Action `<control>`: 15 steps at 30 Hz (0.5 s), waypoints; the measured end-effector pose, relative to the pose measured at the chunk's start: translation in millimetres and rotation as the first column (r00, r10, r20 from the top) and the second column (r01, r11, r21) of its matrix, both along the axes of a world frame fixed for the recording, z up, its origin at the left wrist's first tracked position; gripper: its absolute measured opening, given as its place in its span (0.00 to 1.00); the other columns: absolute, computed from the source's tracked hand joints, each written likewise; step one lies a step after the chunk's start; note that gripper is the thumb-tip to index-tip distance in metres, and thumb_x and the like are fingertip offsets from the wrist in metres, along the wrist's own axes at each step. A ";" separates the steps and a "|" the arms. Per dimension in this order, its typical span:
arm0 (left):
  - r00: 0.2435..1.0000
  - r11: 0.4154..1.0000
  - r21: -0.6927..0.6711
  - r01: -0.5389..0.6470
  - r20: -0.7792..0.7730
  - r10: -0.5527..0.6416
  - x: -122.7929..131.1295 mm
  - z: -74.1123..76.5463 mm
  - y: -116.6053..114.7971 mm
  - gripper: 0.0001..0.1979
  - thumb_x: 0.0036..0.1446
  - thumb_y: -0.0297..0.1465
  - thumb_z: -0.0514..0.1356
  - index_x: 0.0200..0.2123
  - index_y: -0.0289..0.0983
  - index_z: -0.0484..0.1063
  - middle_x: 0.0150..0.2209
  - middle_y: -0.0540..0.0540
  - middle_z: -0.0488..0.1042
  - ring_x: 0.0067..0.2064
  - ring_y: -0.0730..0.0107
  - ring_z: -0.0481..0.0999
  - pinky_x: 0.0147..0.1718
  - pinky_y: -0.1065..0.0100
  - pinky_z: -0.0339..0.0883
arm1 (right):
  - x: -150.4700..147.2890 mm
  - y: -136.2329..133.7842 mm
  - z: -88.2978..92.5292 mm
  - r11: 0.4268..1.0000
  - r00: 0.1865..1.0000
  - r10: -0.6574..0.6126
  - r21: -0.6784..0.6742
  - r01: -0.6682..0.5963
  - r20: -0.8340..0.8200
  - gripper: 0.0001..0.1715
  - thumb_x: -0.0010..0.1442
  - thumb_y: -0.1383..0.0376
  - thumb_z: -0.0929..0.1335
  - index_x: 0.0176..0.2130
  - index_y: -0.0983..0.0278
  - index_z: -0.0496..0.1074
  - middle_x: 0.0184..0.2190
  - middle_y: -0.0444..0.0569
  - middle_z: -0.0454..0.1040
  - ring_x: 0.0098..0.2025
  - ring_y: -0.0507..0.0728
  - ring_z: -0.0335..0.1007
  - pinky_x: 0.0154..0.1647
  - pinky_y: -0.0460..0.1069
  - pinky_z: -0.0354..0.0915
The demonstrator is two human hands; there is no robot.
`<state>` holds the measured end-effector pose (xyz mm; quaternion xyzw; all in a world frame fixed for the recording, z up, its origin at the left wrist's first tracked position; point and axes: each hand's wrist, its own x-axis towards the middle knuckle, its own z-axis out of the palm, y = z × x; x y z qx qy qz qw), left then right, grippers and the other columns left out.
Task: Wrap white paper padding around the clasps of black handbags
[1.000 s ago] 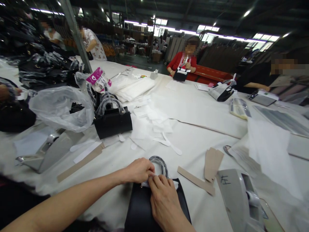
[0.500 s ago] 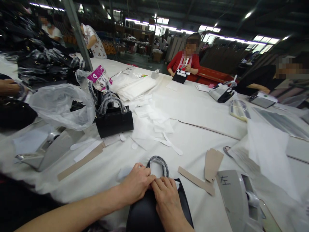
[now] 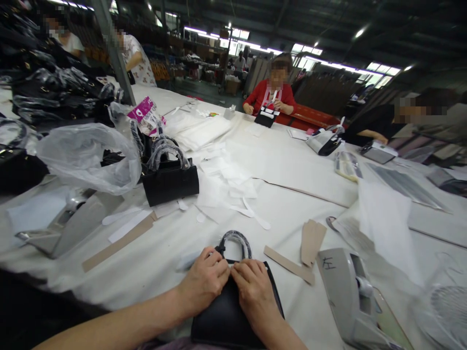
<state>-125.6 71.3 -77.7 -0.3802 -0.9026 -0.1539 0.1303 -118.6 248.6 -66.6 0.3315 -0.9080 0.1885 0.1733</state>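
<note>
A black handbag [image 3: 221, 323] lies in front of me at the near edge of the table, its plastic-wrapped handle [image 3: 236, 235] pointing away from me. My left hand [image 3: 208, 273] is closed on the bag's top edge, just left of the middle. Right beside it, my right hand [image 3: 254, 286] pinches the same edge with bent fingers. The two hands' fingertips nearly meet below the handle. My fingers hide part of the edge, so what lies under them cannot be made out.
Another black bag [image 3: 171, 182] stands ahead left beside a clear plastic bag [image 3: 89, 160]. Tape dispensers stand left [image 3: 73, 228] and right [image 3: 346, 296]. Brown card strips [image 3: 288, 265] and white paper scraps [image 3: 233, 180] lie about. Across the table, a person in red [image 3: 268, 95] handles a bag.
My view has turned slightly right, so the scene sits further left. Both hands stay on the bag's top edge, their fingers overlapping less. White material at the bag's right corner no longer shows.
</note>
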 end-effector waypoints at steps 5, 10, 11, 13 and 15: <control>0.984 0.991 0.002 -0.131 0.119 0.130 25.2 7.9 -0.9 0.18 0.61 0.37 0.62 0.51 0.36 0.67 0.45 0.48 0.72 0.48 0.61 0.67 0.53 0.55 0.55 | -2.4 0.9 -2.7 1.000 1.000 0.006 0.028 -0.006 0.007 0.11 0.61 0.75 0.62 0.36 0.65 0.73 0.31 0.49 0.73 0.37 0.58 0.62 0.42 0.55 0.57; 0.956 0.986 -0.013 -0.168 0.243 0.166 46.5 5.8 -0.3 0.50 0.45 0.60 0.62 0.62 0.36 0.56 0.57 0.41 0.66 0.56 0.48 0.61 0.57 0.44 0.47 | 0.1 -0.9 -5.0 1.000 1.000 -0.010 0.013 0.010 -0.001 0.11 0.59 0.76 0.64 0.37 0.65 0.73 0.34 0.49 0.75 0.38 0.58 0.63 0.46 0.56 0.55; 0.955 0.984 -0.024 -0.176 0.240 0.176 49.1 3.3 -0.2 0.49 0.45 0.59 0.63 0.63 0.37 0.55 0.58 0.42 0.67 0.56 0.47 0.61 0.57 0.44 0.46 | 2.8 -2.9 -4.9 1.000 1.000 -0.028 0.015 0.028 -0.002 0.10 0.59 0.75 0.64 0.38 0.64 0.73 0.34 0.48 0.75 0.38 0.58 0.64 0.47 0.56 0.55; 0.953 0.978 -0.035 -0.204 0.222 0.206 52.5 -2.8 -0.3 0.45 0.47 0.55 0.64 0.63 0.40 0.57 0.57 0.43 0.67 0.57 0.48 0.61 0.57 0.43 0.43 | 8.0 -4.0 -4.0 0.997 0.998 -0.064 0.032 0.064 -0.003 0.08 0.60 0.73 0.66 0.38 0.62 0.72 0.34 0.46 0.76 0.39 0.56 0.66 0.48 0.55 0.55; 0.963 0.978 -0.023 -0.209 0.171 0.209 53.4 -9.7 -0.8 0.39 0.50 0.51 0.64 0.62 0.42 0.59 0.56 0.43 0.68 0.56 0.48 0.62 0.56 0.43 0.41 | 10.5 8.0 -1.1 0.990 0.991 -0.136 0.041 0.136 0.003 0.07 0.61 0.69 0.67 0.40 0.58 0.73 0.36 0.43 0.77 0.41 0.54 0.68 0.52 0.54 0.56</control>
